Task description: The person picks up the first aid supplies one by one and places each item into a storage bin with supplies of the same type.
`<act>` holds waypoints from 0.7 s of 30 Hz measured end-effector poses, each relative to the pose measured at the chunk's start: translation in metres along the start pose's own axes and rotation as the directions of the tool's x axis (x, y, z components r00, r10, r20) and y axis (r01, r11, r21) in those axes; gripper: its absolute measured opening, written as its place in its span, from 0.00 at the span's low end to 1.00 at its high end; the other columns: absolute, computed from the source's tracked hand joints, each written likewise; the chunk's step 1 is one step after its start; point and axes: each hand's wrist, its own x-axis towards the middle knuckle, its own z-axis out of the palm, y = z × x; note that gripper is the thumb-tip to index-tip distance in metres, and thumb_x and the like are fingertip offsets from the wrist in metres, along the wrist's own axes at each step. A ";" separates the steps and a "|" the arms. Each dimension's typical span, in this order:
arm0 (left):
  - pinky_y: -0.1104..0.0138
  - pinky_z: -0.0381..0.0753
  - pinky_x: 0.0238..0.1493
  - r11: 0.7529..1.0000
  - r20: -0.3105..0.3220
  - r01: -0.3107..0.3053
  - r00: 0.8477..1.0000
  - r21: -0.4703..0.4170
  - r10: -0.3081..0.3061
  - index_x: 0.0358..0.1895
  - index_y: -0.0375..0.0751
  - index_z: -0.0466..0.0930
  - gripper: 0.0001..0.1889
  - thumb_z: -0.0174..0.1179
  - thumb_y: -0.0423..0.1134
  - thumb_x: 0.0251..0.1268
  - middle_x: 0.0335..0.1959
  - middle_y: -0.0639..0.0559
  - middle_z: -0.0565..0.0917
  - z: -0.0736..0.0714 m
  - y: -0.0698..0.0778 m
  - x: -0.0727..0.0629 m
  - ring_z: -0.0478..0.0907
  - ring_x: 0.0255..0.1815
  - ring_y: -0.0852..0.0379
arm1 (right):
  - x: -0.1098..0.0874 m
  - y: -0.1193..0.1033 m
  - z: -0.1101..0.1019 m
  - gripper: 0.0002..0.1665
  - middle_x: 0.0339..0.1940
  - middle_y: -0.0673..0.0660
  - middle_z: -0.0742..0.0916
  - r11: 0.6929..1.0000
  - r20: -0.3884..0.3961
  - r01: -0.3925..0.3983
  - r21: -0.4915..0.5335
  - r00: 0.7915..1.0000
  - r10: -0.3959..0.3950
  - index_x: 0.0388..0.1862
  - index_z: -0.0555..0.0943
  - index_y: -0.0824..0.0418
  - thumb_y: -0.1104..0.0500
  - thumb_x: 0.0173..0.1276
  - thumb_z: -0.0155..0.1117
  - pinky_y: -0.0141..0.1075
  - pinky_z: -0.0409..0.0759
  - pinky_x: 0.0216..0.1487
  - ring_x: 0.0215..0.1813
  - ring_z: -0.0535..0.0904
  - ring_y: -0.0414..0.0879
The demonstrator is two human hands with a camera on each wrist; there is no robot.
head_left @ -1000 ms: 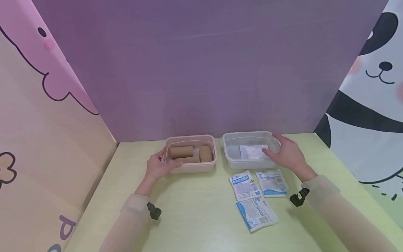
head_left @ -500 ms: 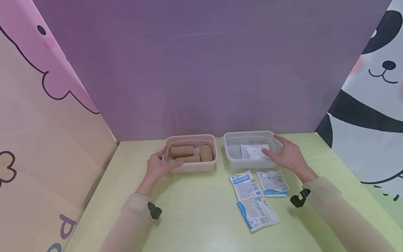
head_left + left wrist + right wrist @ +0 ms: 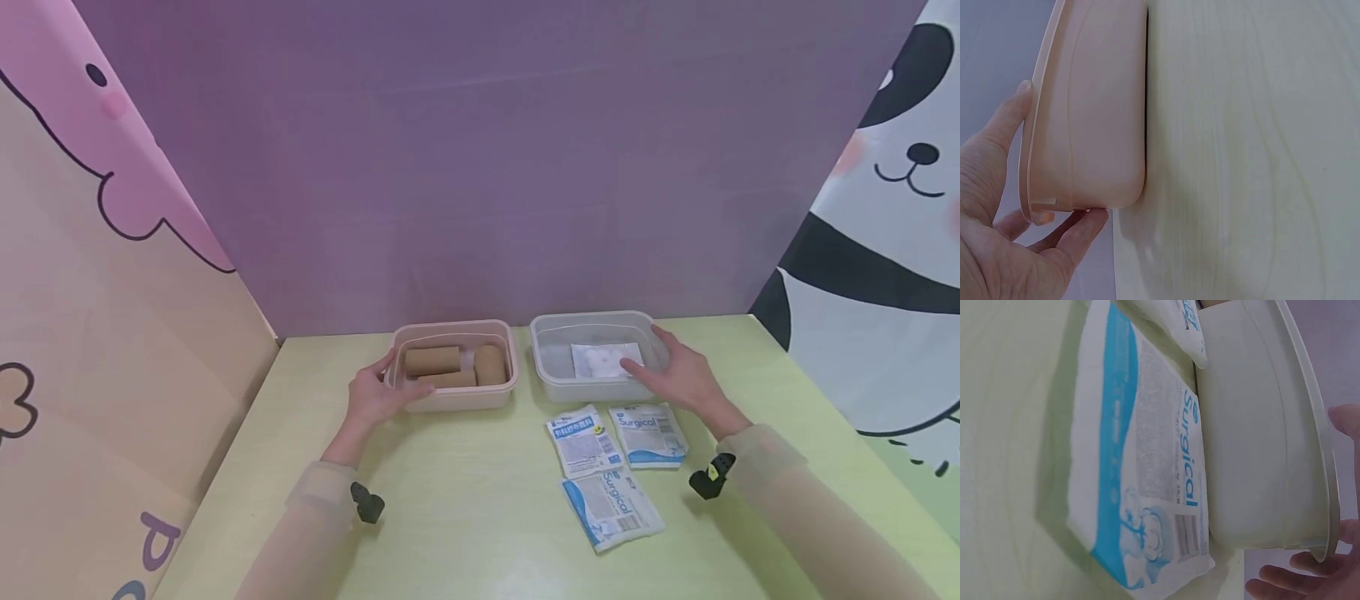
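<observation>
My left hand (image 3: 371,398) holds the left end of a pink plastic box (image 3: 468,402). In the left wrist view its thumb touches the rim and its fingertips rest against the end wall. Inside lie brown cardboard-like rolls (image 3: 432,360). My right hand (image 3: 684,377) is at the right end of a white plastic box (image 3: 592,390), its thumb over the rim and its fingers loosely spread beside the end wall in the right wrist view. A flat white packet (image 3: 600,361) lies inside. In front of that box lies a "Surgical" packet (image 3: 648,435).
Two more packets lie on the pale yellow table: a white-and-blue packet (image 3: 583,442) and another "Surgical" packet (image 3: 613,507) nearer me. A purple panel (image 3: 480,167) rises directly behind both boxes. Printed side panels (image 3: 112,333) flank the table.
My right hand has shifted very slightly at the white box's corner. The left hand, both boxes and the packets stay where they were, apart from slight camera sway.
</observation>
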 end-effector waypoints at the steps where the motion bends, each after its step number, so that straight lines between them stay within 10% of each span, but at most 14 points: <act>1: 0.69 0.75 0.35 1.000 -0.001 -0.002 1.000 0.000 0.002 0.81 0.45 0.68 0.57 0.86 0.54 0.46 0.63 0.31 0.83 0.000 0.000 0.000 0.77 0.49 0.49 | 0.000 0.001 0.001 0.67 0.79 0.81 0.68 1.000 0.001 -0.001 0.001 1.000 0.001 0.89 0.45 0.66 0.24 0.72 0.58 0.75 0.72 0.69 0.75 0.68 0.80; 21: 0.68 0.77 0.43 1.000 -0.005 -0.008 1.000 0.011 0.008 0.81 0.44 0.67 0.54 0.85 0.52 0.49 0.73 0.29 0.77 0.001 -0.001 0.000 0.79 0.61 0.45 | -0.006 0.004 0.004 0.72 0.80 0.81 0.65 0.999 0.024 -0.040 0.028 0.999 0.039 0.89 0.39 0.67 0.22 0.71 0.59 0.75 0.71 0.69 0.75 0.67 0.81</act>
